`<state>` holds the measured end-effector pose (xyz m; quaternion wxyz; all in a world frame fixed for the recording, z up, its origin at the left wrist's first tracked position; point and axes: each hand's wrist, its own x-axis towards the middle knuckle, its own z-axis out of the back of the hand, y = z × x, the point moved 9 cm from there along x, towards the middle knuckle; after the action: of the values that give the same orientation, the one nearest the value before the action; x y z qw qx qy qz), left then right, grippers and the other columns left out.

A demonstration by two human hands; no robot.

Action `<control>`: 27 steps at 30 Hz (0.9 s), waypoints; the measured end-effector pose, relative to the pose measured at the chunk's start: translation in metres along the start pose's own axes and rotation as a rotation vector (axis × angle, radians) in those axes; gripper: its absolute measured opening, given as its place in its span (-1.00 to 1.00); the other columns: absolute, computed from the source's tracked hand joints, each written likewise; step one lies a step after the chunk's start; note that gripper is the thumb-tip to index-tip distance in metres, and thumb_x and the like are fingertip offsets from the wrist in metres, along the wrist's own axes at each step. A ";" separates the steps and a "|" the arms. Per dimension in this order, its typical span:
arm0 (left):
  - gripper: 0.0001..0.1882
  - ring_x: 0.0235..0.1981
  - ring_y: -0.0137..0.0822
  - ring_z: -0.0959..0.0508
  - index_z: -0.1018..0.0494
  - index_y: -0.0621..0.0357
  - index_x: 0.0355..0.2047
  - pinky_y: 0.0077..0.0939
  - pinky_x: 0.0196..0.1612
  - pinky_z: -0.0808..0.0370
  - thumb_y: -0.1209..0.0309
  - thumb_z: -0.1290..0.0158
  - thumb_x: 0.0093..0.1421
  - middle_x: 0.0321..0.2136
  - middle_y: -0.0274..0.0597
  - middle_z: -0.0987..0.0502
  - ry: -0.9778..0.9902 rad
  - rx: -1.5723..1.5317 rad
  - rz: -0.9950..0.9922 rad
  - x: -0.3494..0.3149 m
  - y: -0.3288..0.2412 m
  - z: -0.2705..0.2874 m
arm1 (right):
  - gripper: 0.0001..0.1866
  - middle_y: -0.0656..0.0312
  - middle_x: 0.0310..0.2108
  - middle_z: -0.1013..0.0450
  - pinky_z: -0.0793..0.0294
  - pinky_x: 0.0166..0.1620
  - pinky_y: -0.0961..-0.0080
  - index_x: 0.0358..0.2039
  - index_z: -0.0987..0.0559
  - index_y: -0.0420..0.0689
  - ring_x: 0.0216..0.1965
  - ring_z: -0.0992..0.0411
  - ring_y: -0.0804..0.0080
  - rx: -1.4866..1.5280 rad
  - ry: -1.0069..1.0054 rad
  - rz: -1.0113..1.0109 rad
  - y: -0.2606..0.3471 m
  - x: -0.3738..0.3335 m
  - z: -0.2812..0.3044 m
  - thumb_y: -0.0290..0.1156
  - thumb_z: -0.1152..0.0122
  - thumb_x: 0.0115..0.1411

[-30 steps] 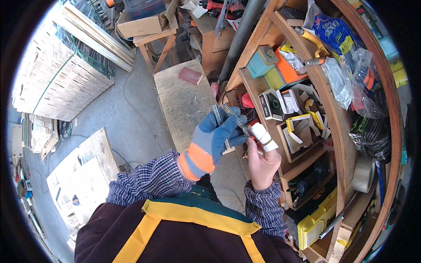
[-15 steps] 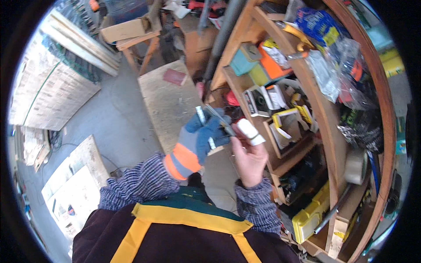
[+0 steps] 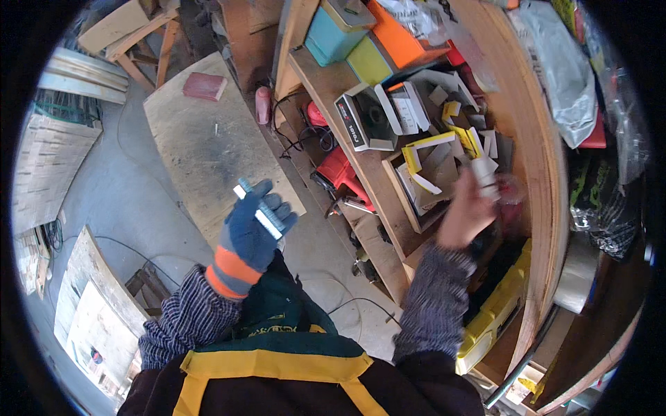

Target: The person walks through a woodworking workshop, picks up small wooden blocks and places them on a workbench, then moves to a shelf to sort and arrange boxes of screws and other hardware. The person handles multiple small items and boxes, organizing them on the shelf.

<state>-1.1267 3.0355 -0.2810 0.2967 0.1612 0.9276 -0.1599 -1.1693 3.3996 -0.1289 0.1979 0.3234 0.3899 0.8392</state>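
My left hand, in a blue work glove with a grey and orange cuff, is closed around a narrow pale strip. Both ends of the strip stick out of the fist; its exact kind is unclear. My bare right hand is over the shelf at the right, blurred by motion. Between its fingers is a small white cylindrical object. A reddish, see-through blur shows just beside it. Under and next to this hand lie opened yellow-and-white cardboard boxes in a wooden tray.
The wooden shelf unit holds a black-and-white box, an orange box, a teal container and a yellow case. Red power tools lie lower down. A plywood board with a reddish block is at left.
My right hand has moved right, away from the left hand and over the shelf, with the white object. My left hand has shifted left and down. The view has turned toward the shelf.
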 end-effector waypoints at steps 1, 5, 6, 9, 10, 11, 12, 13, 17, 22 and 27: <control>-0.71 -0.31 -0.28 -0.47 -0.35 0.08 -0.04 -0.20 -0.03 -0.45 0.31 -0.05 0.27 -0.40 -0.29 -0.45 0.010 0.004 0.005 0.002 -0.004 0.005 | -0.69 0.10 -0.21 -0.57 -0.55 -0.14 0.44 -0.11 -0.53 -0.29 -0.20 -0.55 0.38 -0.044 -0.176 0.191 -0.012 0.038 0.018 -0.37 -0.26 0.20; -0.75 -0.35 -0.29 -0.51 -0.37 0.08 -0.09 -0.22 -0.08 -0.48 0.31 -0.05 0.27 -0.44 -0.31 -0.50 -0.062 0.007 0.044 0.012 -0.003 0.046 | -0.60 0.09 -0.14 -0.57 -0.52 -0.10 0.43 -0.05 -0.56 -0.26 -0.12 -0.55 0.34 -0.498 -0.226 0.178 -0.100 0.142 0.043 -0.29 -0.26 0.16; -0.74 -0.36 -0.27 -0.53 -0.38 0.10 -0.06 -0.20 -0.10 -0.50 0.31 -0.04 0.29 -0.42 -0.28 -0.53 -0.060 -0.009 0.053 0.015 -0.002 0.056 | -0.58 0.10 -0.13 -0.57 -0.51 -0.09 0.44 -0.04 -0.56 -0.25 -0.12 -0.55 0.34 -0.560 -0.125 0.206 -0.111 0.154 0.036 -0.26 -0.26 0.16; -0.72 -0.37 -0.26 -0.54 -0.38 0.11 -0.03 -0.19 -0.09 -0.51 0.31 -0.03 0.29 -0.42 -0.26 -0.54 -0.089 0.029 0.051 0.019 0.002 0.084 | -0.57 0.16 -0.13 -0.58 -0.49 -0.07 0.48 -0.03 -0.57 -0.20 -0.11 -0.55 0.37 -0.734 0.013 0.062 -0.133 0.170 0.040 -0.20 -0.23 0.16; -0.68 -0.35 -0.25 -0.54 -0.37 0.12 -0.01 -0.17 -0.07 -0.51 0.29 -0.05 0.28 -0.41 -0.26 -0.54 -0.106 0.012 0.088 0.018 0.006 0.093 | -0.57 0.19 -0.14 -0.58 -0.48 -0.06 0.49 -0.03 -0.58 -0.18 -0.11 -0.54 0.38 -0.795 0.015 0.022 -0.131 0.168 0.044 -0.18 -0.23 0.17; -0.67 -0.35 -0.25 -0.54 -0.37 0.12 -0.01 -0.17 -0.06 -0.51 0.28 -0.06 0.27 -0.41 -0.26 -0.54 -0.090 0.018 0.108 0.017 0.009 0.097 | -0.57 0.21 -0.14 -0.59 -0.48 -0.06 0.51 -0.03 -0.58 -0.16 -0.11 -0.54 0.40 -0.837 0.004 0.047 -0.123 0.165 0.046 -0.17 -0.22 0.17; -0.66 -0.35 -0.24 -0.54 -0.37 0.12 -0.02 -0.17 -0.06 -0.51 0.26 -0.07 0.27 -0.40 -0.26 -0.54 -0.070 0.020 0.125 0.016 0.010 0.100 | -0.54 0.18 -0.11 -0.57 -0.45 -0.02 0.50 0.02 -0.54 -0.16 -0.09 -0.52 0.42 -0.721 0.002 -0.058 -0.124 0.164 0.048 -0.17 -0.23 0.18; -0.66 -0.35 -0.24 -0.54 -0.37 0.12 -0.02 -0.17 -0.05 -0.51 0.25 -0.07 0.26 -0.40 -0.26 -0.53 -0.049 0.022 0.139 0.015 0.011 0.102 | -0.53 0.18 -0.12 -0.57 -0.46 -0.04 0.48 0.03 -0.53 -0.17 -0.10 -0.52 0.42 -0.642 0.031 0.077 -0.108 0.155 0.039 -0.16 -0.23 0.18; -0.64 -0.35 -0.26 -0.51 -0.38 0.10 -0.05 -0.18 -0.09 -0.50 0.22 -0.12 0.23 -0.41 -0.30 -0.49 -0.018 0.038 0.191 0.013 0.014 0.108 | -0.51 0.10 -0.11 -0.55 -0.46 -0.05 0.39 0.08 -0.48 -0.15 -0.11 -0.52 0.31 -0.882 0.198 0.248 -0.082 0.123 0.002 -0.21 -0.25 0.17; -0.64 -0.37 -0.26 -0.49 -0.39 0.10 -0.06 -0.18 -0.11 -0.49 0.20 -0.12 0.23 -0.43 -0.30 -0.47 -0.030 0.091 0.200 0.012 0.020 0.117 | -0.59 -0.01 -0.05 -0.51 -0.44 0.03 0.28 0.05 -0.49 -0.13 -0.01 -0.48 0.05 -0.704 0.378 0.244 -0.078 0.102 -0.047 -0.34 -0.20 0.18; -0.66 -0.37 -0.25 -0.50 -0.41 0.11 -0.07 -0.18 -0.14 -0.52 0.21 -0.11 0.23 -0.44 -0.29 -0.49 -0.099 0.124 0.200 0.006 0.032 0.131 | -0.65 -0.14 -0.20 -0.50 -0.48 -0.09 0.16 -0.12 -0.53 -0.27 -0.14 -0.48 -0.08 -0.676 0.315 0.426 -0.075 0.089 -0.049 -0.33 -0.24 0.13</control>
<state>-1.0532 3.0142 -0.3921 0.3459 0.2627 0.8795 -0.1944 -1.2605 3.4727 -0.1770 0.0531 0.1816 0.0427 0.9810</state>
